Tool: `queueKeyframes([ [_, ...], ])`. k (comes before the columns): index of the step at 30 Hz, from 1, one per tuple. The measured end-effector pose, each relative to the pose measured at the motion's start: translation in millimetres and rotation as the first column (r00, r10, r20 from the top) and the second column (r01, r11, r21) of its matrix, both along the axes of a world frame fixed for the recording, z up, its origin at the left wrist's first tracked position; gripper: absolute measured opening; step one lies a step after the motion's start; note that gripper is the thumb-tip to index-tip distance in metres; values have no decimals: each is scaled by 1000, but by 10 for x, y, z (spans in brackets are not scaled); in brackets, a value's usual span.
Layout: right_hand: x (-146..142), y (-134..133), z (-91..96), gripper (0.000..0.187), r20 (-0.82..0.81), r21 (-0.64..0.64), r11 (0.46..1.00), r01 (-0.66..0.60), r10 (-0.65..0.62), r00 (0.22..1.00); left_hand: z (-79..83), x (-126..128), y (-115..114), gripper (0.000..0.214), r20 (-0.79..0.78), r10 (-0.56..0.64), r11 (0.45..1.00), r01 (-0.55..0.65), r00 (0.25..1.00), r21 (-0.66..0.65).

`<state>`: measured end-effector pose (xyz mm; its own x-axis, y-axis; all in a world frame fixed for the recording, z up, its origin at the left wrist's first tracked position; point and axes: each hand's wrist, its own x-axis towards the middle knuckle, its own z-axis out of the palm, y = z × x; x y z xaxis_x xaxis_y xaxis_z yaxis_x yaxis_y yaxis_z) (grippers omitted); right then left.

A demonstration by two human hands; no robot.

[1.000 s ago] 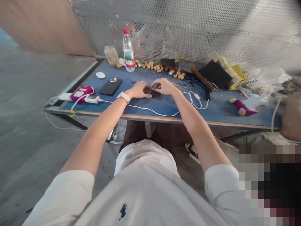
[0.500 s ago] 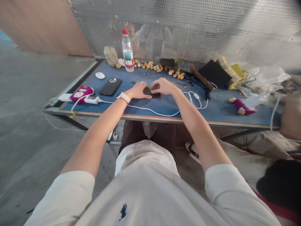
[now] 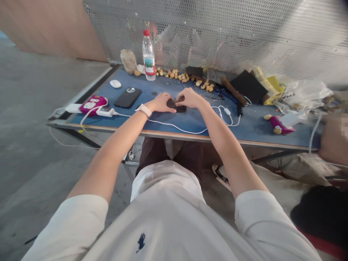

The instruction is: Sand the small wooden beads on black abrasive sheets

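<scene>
Near the middle of the blue tabletop, my two hands are close together over some dark material. My left hand (image 3: 162, 103), with a pale band on its wrist, curls its fingers and thumb around a dark, roundish piece (image 3: 171, 103). My right hand (image 3: 190, 98) is in a pinch at that piece's right side; what its fingertips hold is too small to make out. Beneath the right fingers lies a flat black piece (image 3: 181, 108), partly covered. A small dark disc (image 3: 154, 93) rests behind my left hand.
A black phone (image 3: 128, 98), a magenta box (image 3: 93, 105) and a water bottle (image 3: 149, 59) stand left. Several round wooden knobs (image 3: 174, 74) line the back. A white cable (image 3: 176, 127) crosses the front. Right are a hammer-like tool (image 3: 233, 90), plastic bag (image 3: 304, 92) and another person's arm (image 3: 333, 139).
The view has shifted slightly. My right fingers have lifted a little from the black piece, while my left hand keeps its place around the roundish piece.
</scene>
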<state>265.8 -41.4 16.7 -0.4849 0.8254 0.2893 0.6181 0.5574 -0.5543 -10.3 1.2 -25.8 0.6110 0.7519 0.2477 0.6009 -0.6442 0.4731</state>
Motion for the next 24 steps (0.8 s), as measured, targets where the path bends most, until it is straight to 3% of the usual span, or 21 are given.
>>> queueKeyframes([
  [5, -149, 32, -67, 21, 57, 100, 991, 83, -89, 994, 133, 44, -118, 93, -40, 55, 997, -57, 998, -54],
  [9, -230, -28, -19, 22, 188, 138, 980, 147, -171, 967, 323, 12, -303, 113, -236, 7, 998, -21, 972, -55],
  [12, -201, -121, 50, 23, 265, 123, 983, 138, -166, 950, 407, -1, -404, 117, -295, 4, 999, -17, 956, -41],
  [20, -183, -102, 44, 40, 287, 135, 981, 138, -172, 942, 392, 15, -382, 114, -296, 7, 999, -16, 955, -30],
  [24, -203, -92, 66, 34, 291, 158, 977, 143, -185, 939, 404, 11, -390, 118, -307, -2, 999, -9, 952, -36],
])
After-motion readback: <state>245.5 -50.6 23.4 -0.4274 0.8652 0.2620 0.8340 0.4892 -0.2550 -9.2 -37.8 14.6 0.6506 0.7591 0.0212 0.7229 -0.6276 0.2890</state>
